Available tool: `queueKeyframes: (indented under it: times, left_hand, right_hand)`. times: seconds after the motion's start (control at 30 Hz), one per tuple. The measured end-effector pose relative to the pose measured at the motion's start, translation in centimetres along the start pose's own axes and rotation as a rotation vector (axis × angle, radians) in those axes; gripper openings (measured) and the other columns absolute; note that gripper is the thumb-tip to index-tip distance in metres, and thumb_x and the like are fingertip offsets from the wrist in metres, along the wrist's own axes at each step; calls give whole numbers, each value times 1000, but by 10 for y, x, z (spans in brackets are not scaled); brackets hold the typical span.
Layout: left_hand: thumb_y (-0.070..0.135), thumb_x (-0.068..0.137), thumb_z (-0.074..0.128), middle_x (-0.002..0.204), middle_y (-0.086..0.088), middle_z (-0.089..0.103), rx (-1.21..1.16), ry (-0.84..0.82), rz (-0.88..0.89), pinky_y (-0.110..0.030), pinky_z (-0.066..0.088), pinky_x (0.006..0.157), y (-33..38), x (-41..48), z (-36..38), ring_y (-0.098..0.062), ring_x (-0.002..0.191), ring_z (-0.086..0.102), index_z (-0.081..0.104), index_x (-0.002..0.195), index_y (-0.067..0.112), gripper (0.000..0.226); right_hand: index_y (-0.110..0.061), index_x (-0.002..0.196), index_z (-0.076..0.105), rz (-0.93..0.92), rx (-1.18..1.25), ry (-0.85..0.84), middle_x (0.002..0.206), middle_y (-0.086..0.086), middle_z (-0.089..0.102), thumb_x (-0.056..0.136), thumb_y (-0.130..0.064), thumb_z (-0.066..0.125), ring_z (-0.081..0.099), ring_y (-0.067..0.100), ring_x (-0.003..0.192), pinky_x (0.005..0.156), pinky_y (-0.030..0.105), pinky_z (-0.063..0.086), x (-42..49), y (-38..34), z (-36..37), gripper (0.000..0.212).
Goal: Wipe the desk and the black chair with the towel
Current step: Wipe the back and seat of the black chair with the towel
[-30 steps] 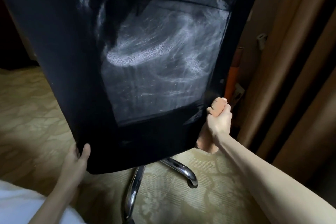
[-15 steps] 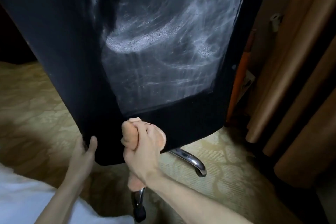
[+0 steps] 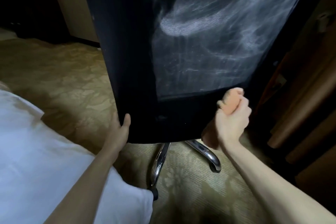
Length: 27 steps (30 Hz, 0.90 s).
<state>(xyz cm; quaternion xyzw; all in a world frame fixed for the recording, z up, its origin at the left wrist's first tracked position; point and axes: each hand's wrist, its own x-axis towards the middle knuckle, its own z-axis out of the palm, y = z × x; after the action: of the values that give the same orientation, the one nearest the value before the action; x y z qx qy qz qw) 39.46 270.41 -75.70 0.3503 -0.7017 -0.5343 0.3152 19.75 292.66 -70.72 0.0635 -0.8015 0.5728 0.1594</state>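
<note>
patterned carpet [image 3: 54,71] under dusty, streaked black chair [image 3: 127,60]; right hand [image 3: 231,123] grips towel [image 3: 231,103].

**Materials and finish as observed**

The black chair [image 3: 131,60] is covered in matt black fabric, with a mesh-like panel streaked by pale smears. Its legs [image 3: 160,160] are polished chrome metal, highly reflective. The towel [image 3: 231,103] appears as soft orange cloth. The floor [image 3: 60,71] is laid with patterned, ribbed, low-sheen carpet.
</note>
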Motion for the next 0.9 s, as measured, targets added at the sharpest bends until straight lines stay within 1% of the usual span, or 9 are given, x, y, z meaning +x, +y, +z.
queueKeyframes:
  times: [0.13,0.27,0.33,0.43,0.57,0.73,0.77,0.83,0.9]
  left_hand:
    - [40,109,46,126,20,58,-2,-3,-15,-42,44,112,2,-4,0,-12,129,55,47,137,35,29]
    - [43,108,48,136,12,60,-9,23,-24,-47,45,114,1,-1,1,-13,130,55,48,146,31,39]
    - [42,106,52,135,10,63,-92,29,-66,-49,45,113,1,0,0,-14,127,58,52,144,33,38]
    - [49,91,56,126,4,72,-279,-1,-170,-51,46,111,3,-1,-1,-21,121,65,66,131,31,45]
    - [36,105,44,100,-1,80,-491,1,-281,-37,50,86,8,0,-2,-23,106,70,76,108,19,36]
    - [46,109,36,84,21,77,-417,51,-180,-17,50,74,21,2,0,-1,93,70,70,105,29,38]
    - [52,107,38,94,22,77,-370,71,-126,-16,49,82,27,1,2,-1,102,69,69,114,29,39]
    - [57,105,41,118,16,71,-229,110,-12,-29,45,100,34,-3,4,-11,120,63,63,136,27,48]
    - [44,110,41,121,18,64,-183,171,84,-30,42,99,51,-14,7,-1,113,59,53,146,25,42]
  right_hand:
    - [-12,140,46,82,70,-51,136,19,48,80,-4,67,48,36,125,87,22,28,-65,-24,56,64]
    - [-18,145,37,113,106,-117,136,13,35,80,-3,69,38,32,130,101,29,30,-118,-40,96,75]
    - [-20,144,34,18,25,-146,136,11,34,77,-9,74,36,30,130,107,39,38,-135,-39,105,79]
    - [-24,142,34,-164,-108,-246,135,8,35,71,-12,76,37,25,126,104,40,46,-162,-37,115,84]
    - [-32,138,35,-423,-154,-454,129,5,37,73,-5,72,41,25,118,94,41,53,-175,-33,115,80]
    - [-36,135,44,-664,-205,-806,128,-4,37,81,-7,61,40,18,125,91,39,50,-140,-10,78,64]
    - [-36,130,48,-652,-138,-810,128,-9,39,80,-6,60,39,10,126,92,34,47,-130,-10,65,60]
    - [-35,115,54,-563,65,-685,124,-14,50,81,0,62,44,-2,123,93,24,40,-113,-10,43,49]
    - [-35,100,56,-335,276,-501,106,-11,61,87,-2,69,57,-5,103,86,17,42,-95,-13,20,37]
